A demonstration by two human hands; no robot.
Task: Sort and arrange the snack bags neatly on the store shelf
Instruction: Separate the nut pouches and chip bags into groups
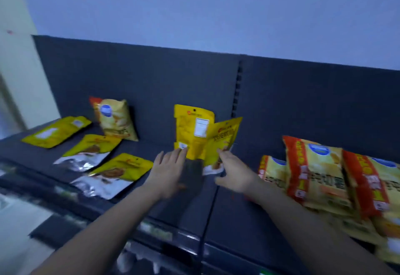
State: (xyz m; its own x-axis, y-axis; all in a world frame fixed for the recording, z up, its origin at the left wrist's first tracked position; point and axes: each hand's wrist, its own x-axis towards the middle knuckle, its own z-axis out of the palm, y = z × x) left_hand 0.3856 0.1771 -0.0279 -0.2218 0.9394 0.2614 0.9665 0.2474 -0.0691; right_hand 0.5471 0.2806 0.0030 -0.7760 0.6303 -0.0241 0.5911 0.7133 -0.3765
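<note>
Centre of the shelf, two yellow pouches on their feet. The upright pouch [191, 131] stands label side out against the back panel [151, 75]. At its three o'clock is the tilted pouch [224, 138], leaning off toward one o'clock with its near edge overlapping its neighbour. The left hand [171, 167] is in from seven o'clock, fingers straight, tips touching the upright pouch's lower-left corner. The right hand [234, 174] reaches from five o'clock onto the tilted pouch's bottom edge. The blur is heavy there, so I cannot tell whether it pinches the pouch or only presses on it. Hands apart, one to each pouch.

The job right now, as I read it, is squaring this pair. To do it well, brace the upright one low down with flat left fingers so it doesn't skid. Then swing the tilted one's top back to twelve o'clock and seat its base flat on the shelf [238, 214], fronts matching — that label side likely wants turning round. Soft pouches buckle, so guide from the bottom, not the top.

Further out, at nine o'clock, three flat pouches [93, 151] lie on the shelf, not yet stood up. At ten o'clock a leaning chip bag [114, 118] sits among the wrong kind. At three to four o'clock the red-striped chip bags [313, 170] slump in a loose row — their turn comes later.
</note>
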